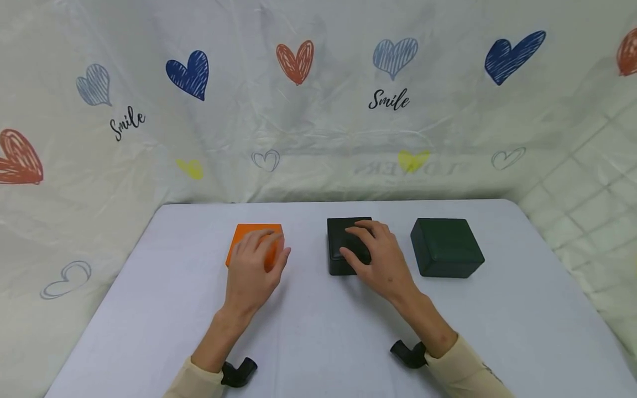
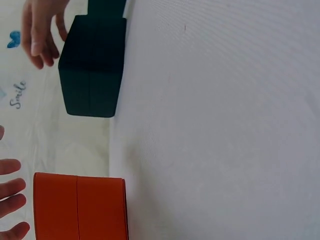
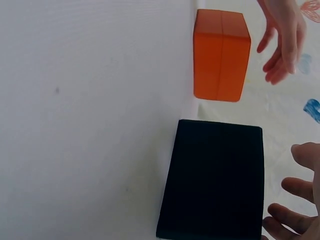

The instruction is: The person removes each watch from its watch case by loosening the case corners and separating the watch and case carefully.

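Note:
Three boxes stand in a row on the white table [image 1: 318, 331]. My left hand [image 1: 250, 276] hovers over the orange box [image 1: 244, 235] at the left, its fingers loosely bent. In the left wrist view a gap shows between its fingertips [image 2: 11, 187] and the orange box [image 2: 80, 207]. Over the black box [image 1: 338, 243] in the middle is my right hand [image 1: 385, 265], fingers spread and slightly bent. The right wrist view shows its fingers [image 3: 297, 190] beside the top of the black box [image 3: 215, 180]. Neither hand grips anything.
To the right of the black box sits a dark green box [image 1: 445, 246], with no hand at it. Behind the table hangs a pale curtain [image 1: 328, 121] printed with hearts and words. A black fitting [image 1: 240, 372] shows at each wrist.

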### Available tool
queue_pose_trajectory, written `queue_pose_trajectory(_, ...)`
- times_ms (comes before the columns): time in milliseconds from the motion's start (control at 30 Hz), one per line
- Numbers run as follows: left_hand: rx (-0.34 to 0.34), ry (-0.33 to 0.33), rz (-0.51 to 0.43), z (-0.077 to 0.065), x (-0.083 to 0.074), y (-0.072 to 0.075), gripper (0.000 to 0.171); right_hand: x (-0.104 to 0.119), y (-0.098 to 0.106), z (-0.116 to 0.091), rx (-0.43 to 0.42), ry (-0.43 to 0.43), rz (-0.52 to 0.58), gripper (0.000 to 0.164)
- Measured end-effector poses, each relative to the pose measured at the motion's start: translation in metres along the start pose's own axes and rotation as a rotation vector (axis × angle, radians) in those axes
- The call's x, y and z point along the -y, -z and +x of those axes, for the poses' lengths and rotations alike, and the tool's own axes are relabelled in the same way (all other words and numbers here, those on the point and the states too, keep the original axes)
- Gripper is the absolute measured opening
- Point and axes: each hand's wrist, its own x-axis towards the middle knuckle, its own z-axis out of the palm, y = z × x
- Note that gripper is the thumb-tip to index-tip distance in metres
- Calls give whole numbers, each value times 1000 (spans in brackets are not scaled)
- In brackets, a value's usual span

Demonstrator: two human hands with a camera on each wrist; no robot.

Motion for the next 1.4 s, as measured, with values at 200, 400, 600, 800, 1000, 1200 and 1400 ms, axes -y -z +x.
queue_pose_trajectory(200, -19, 0, -19, -2, 4, 1, 31, 5, -5, 2, 8, 1, 30, 41)
queue_pose_trajectory(400, -12, 5, -20, -5, 10, 4, 30, 10, -9, 2, 40, -5, 31, 41)
queue_pose_trajectory(600, -14, 21, -19, -8, 16, 9, 29, 15, -13, 3, 35, 32, 32, 41)
queue_pose_trajectory(800, -1, 54, -11, -12, 21, 14, 31, 19, -17, 5, 31, 41, 50, 41)
queue_pose_trajectory(1000, 7, 84, -6, -15, 25, 17, 33, 22, -19, 7, 26, 50, 69, 40)
queue_pose_trajectory(1200, -2, 99, -7, -16, 28, 19, 34, 25, -20, 9, 35, 39, 95, 41)
queue_pose_trajectory(1400, 14, 138, -17, -18, 30, 21, 36, 26, -24, 10, 53, 20, 127, 41)
